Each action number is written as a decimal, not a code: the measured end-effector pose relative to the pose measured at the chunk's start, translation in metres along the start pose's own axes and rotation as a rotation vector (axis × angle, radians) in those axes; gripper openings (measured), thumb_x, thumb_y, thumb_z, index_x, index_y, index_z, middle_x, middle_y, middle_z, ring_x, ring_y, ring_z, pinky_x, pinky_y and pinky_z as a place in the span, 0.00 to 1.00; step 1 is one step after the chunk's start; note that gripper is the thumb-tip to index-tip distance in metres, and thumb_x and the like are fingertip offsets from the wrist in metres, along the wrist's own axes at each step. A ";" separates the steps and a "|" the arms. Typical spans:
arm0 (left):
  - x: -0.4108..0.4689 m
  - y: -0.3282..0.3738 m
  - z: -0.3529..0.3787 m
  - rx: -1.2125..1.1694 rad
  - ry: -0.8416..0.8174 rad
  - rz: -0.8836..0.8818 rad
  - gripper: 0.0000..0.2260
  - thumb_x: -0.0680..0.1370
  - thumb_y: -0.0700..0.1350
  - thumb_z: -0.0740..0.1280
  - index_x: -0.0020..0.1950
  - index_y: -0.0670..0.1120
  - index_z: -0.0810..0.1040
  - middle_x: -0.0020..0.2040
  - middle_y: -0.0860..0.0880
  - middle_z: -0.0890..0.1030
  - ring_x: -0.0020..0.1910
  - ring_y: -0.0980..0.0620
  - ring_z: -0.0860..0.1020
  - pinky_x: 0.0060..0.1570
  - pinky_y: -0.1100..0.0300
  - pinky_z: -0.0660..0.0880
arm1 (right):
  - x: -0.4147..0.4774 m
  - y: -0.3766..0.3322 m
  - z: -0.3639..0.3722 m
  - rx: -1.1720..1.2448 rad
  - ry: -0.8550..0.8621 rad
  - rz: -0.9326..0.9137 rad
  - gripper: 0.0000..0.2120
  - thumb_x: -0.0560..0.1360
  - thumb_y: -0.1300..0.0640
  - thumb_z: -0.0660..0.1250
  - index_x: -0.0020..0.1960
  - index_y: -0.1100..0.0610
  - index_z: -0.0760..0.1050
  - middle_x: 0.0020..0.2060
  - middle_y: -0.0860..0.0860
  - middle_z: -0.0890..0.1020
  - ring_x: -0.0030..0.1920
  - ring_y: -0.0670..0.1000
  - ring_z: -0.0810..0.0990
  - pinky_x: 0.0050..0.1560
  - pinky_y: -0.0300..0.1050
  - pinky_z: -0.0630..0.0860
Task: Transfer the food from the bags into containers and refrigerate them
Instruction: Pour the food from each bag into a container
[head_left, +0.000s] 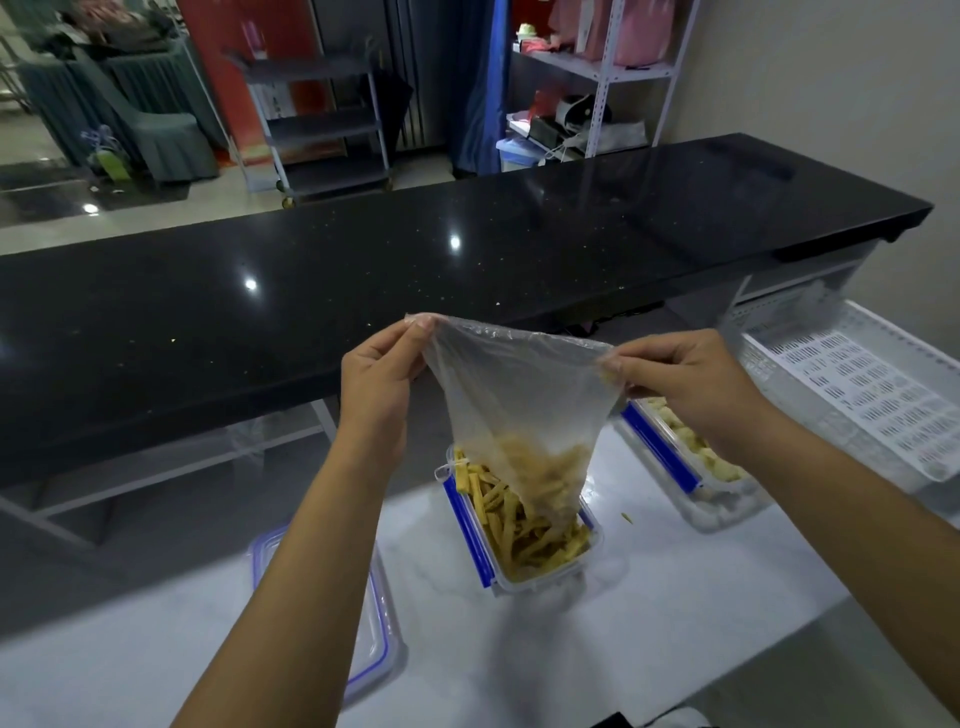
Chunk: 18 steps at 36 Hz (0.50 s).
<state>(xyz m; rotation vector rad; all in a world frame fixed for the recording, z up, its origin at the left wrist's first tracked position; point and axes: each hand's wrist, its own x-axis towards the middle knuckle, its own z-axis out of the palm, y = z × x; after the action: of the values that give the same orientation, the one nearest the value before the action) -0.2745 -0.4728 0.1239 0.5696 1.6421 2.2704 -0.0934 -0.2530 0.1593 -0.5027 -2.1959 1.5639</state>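
A clear plastic bag (519, 395) hangs upside down, stretched between my two hands. My left hand (379, 371) pinches its left corner and my right hand (685, 379) pinches its right corner. The bag's mouth reaches into a clear container with blue clips (470, 525), which holds yellow food strips (524, 530). A few strips remain inside the bag's lower part. A second blue-clipped container (670, 462) with pale food chunks stands to the right, partly hidden by my right forearm.
A blue-rimmed container lid (382, 644) lies on the white worktop (623, 623) under my left forearm. A white perforated tray (862, 395) sits at the right. A raised black counter (363, 270) runs across behind the worktop.
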 end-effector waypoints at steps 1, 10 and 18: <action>0.000 0.000 0.000 0.002 -0.001 0.001 0.08 0.80 0.47 0.69 0.53 0.47 0.87 0.50 0.46 0.86 0.53 0.49 0.83 0.53 0.59 0.78 | 0.000 -0.001 0.000 -0.026 -0.010 -0.014 0.06 0.74 0.58 0.73 0.48 0.57 0.86 0.42 0.53 0.87 0.47 0.54 0.85 0.52 0.48 0.83; 0.001 -0.006 -0.001 -0.020 0.049 -0.026 0.07 0.79 0.46 0.70 0.52 0.46 0.87 0.50 0.45 0.86 0.53 0.48 0.83 0.53 0.59 0.79 | -0.001 -0.006 0.000 -0.421 0.052 -0.164 0.05 0.76 0.56 0.72 0.48 0.49 0.85 0.41 0.48 0.81 0.43 0.46 0.81 0.49 0.49 0.80; 0.001 -0.005 -0.002 0.109 -0.035 -0.049 0.09 0.78 0.50 0.71 0.56 0.51 0.85 0.54 0.48 0.85 0.58 0.47 0.82 0.59 0.51 0.78 | 0.000 -0.010 0.001 -0.344 0.133 -0.153 0.02 0.72 0.58 0.76 0.44 0.53 0.85 0.43 0.51 0.81 0.42 0.49 0.81 0.48 0.49 0.82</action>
<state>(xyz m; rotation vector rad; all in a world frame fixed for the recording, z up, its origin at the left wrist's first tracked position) -0.2765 -0.4728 0.1185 0.5849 1.7509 2.1351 -0.0948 -0.2566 0.1684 -0.5078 -2.3463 1.0493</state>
